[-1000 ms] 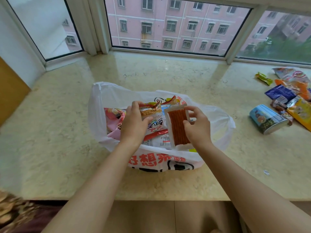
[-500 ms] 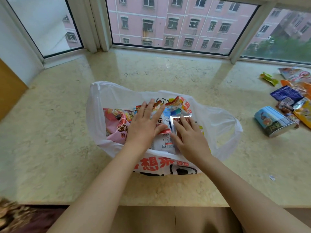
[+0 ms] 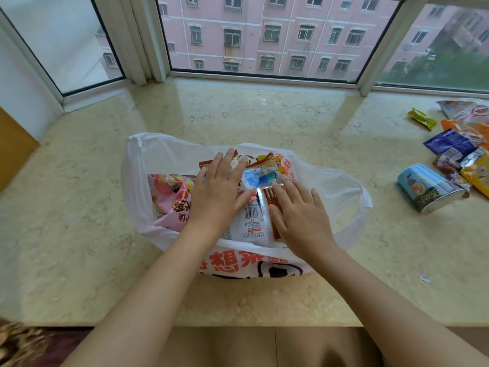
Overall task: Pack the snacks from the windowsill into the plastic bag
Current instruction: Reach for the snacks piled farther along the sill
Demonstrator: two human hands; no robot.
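Both hands flat, fingers spread, pressing stuff down in plastic bag (image 3: 164, 154). Left hand (image 3: 219, 192) on white packet, right hand (image 3: 299, 215) on clear pack with red strips (image 3: 270, 197). Leftover snacks (image 3: 465, 144) plus blue can (image 3: 426, 188) lie well off to right on windowsill (image 3: 264, 115), can's long axis slanting. Right hand nearer, so guessing it goes next.

Head camera, close, looking forward-down over windowsill (image 3: 264, 123) toward window.

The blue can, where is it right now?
The blue can lies on its side on the windowsill, at the right of the head view, between the plastic bag and the loose snacks.
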